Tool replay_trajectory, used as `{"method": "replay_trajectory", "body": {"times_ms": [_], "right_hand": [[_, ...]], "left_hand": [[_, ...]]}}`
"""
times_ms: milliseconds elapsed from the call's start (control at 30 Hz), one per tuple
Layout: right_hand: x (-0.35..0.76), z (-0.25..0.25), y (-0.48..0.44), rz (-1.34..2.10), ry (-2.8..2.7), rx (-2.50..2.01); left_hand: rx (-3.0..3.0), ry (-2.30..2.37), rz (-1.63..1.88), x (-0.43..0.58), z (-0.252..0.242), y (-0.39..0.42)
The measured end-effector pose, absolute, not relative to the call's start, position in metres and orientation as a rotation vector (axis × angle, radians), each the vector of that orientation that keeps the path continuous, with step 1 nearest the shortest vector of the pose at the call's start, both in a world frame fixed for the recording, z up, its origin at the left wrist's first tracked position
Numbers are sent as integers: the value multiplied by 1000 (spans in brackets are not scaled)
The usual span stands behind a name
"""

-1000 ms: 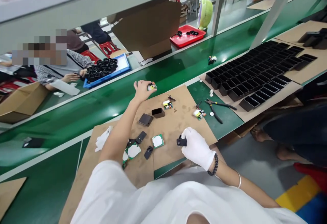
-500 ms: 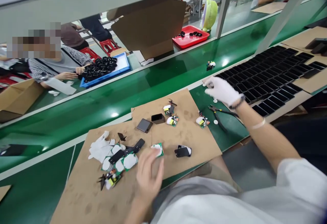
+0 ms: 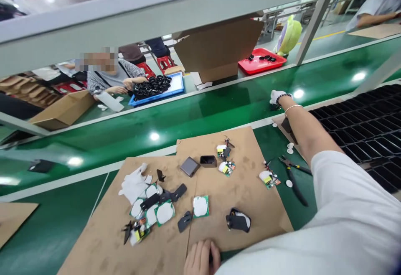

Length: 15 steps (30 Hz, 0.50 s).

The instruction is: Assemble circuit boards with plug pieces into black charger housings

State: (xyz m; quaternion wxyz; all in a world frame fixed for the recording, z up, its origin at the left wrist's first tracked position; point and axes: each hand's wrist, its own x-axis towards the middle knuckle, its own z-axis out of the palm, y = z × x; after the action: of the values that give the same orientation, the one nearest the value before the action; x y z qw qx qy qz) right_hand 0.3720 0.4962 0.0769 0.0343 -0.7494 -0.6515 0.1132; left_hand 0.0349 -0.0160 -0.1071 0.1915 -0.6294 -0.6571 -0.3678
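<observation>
My right hand [image 3: 277, 97], in a white glove, reaches out over the green conveyor belt. Its fingers are closed over a small circuit board, mostly covered, with only a dark bit showing below them. My left hand [image 3: 202, 259] rests bare at the near edge of the cardboard sheet [image 3: 169, 248]. Its fingers are curled, and whatever may be under them is hidden. Beyond it lie a green board with a white pad [image 3: 201, 206], a small black plate [image 3: 184, 221] and an opened black case [image 3: 238, 220]. Circuit boards with yellow parts, one a loose circuit board [image 3: 269, 179], lie farther right.
Cutting pliers [image 3: 294, 174] and several white discs lie right of the cardboard. Rows of black casings [image 3: 369, 124] fill the right side. A white glove [image 3: 134, 183] lies at left. Across the green belt [image 3: 216, 103], a person works beside a blue tray [image 3: 178, 83] of black parts.
My right hand has stretched forward onto the belt, over the circuit board there. My left hand has drawn back toward me from the white-padded board, and a small black plate now shows beside that board.
</observation>
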Motion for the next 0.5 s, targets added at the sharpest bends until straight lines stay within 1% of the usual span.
{"method": "replay_trajectory", "body": {"times_ms": [100, 200, 267, 400, 467, 500], "right_hand": [[349, 80, 467, 378, -2187, -2125], [317, 72, 407, 360, -2532, -1733], [300, 65, 361, 335, -2709, -1589], [287, 61, 272, 288, -2620, -1517], [290, 61, 226, 416, -2512, -1336], [292, 59, 202, 558, -2485, -1229]], "left_hand": [[-1809, -1780, -976, 41, -91, -12], [-1880, -1749, -945, 44, -74, -6], [-1939, -1786, -965, 46, -63, -2], [-2168, -2071, -1154, 54, -39, 8], [-2332, -2078, -1264, 57, -25, 17], [-2400, -2052, -1281, 57, -18, 23]]}}
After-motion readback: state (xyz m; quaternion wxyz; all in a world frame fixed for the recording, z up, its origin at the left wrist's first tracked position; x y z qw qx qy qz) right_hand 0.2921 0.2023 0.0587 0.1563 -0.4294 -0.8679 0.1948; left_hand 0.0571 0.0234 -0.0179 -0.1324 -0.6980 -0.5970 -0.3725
